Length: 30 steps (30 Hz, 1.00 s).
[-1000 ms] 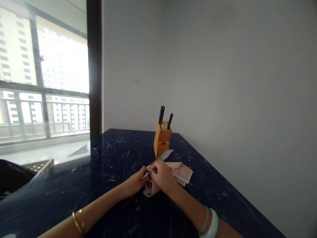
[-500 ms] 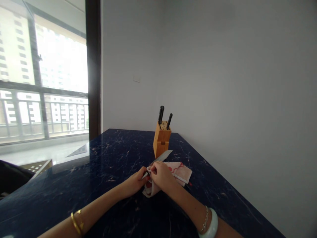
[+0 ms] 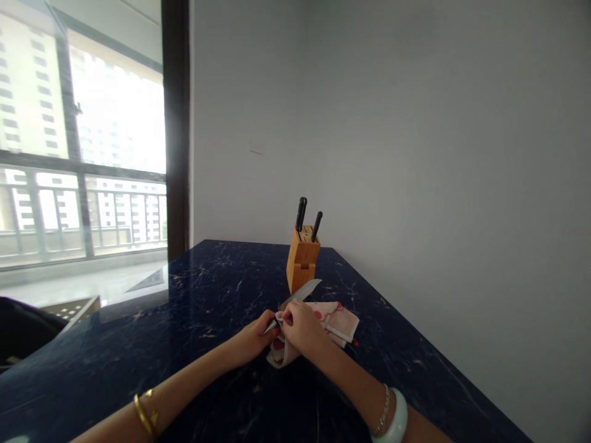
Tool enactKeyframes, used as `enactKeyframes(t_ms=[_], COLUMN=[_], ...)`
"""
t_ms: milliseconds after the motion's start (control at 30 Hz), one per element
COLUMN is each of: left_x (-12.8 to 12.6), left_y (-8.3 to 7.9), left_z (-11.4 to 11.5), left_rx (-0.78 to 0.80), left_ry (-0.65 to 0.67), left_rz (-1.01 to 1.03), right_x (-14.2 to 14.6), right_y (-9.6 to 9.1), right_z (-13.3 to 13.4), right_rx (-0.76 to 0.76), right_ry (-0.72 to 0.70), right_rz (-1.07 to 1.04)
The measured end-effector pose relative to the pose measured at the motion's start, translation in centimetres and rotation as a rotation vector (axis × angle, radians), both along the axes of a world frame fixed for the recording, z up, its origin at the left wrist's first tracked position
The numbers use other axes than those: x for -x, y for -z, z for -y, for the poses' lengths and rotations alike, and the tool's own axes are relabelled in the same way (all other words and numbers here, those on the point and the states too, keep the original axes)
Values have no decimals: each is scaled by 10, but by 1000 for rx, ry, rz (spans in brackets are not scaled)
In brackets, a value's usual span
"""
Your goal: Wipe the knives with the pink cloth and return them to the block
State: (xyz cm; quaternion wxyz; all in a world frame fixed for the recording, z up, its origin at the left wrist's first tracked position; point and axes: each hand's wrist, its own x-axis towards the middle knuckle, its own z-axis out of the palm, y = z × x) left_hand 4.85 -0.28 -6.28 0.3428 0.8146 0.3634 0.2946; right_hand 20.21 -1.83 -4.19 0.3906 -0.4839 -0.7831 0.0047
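A knife (image 3: 305, 290) with a broad, pointed steel blade slants away to the upper right, its tip in front of the knife block. My left hand (image 3: 258, 331) is closed around its near end, and the handle is mostly hidden by the fingers. My right hand (image 3: 300, 323) pinches a fold of a pink and white cloth (image 3: 344, 323) against the blade, close beside the left fingers. Part of the cloth hangs below the hands, and the rest spreads to the right over the table.
A wooden knife block (image 3: 303, 261) with several black-handled knives (image 3: 316, 225) stands just beyond the blade. The dark blue marbled table (image 3: 231, 271) runs back to a grey wall (image 3: 415, 154). At the left is a large window (image 3: 115, 123), with a dark object (image 3: 28, 329) below it.
Almost nothing differs. The whole view has shifted very slightly, while both hands, the knife and the cloth keep nearly the same places.
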Motion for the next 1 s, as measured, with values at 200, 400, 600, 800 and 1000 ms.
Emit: enactKeyframes(t_ms=[200, 400, 600, 800, 1000], left_x=[0, -2, -2, -4, -5], left_y=[1, 3, 1, -4, -7], left_z=[-1, -2, -1, 4, 7], left_rx=[1, -31, 14, 28, 119], left_ry=[38, 110, 108, 111, 139], left_rz=[71, 141, 168, 260, 365], right_x=[2, 3, 5, 4, 2], right_y=[-5, -5, -4, -9, -10], right_z=[4, 6, 5, 7, 7], right_rx=[-62, -90, -97, -134, -145], right_ry=[-31, -64, -43, -65, -78], right_rz=[-45, -45, -56, -82, -113])
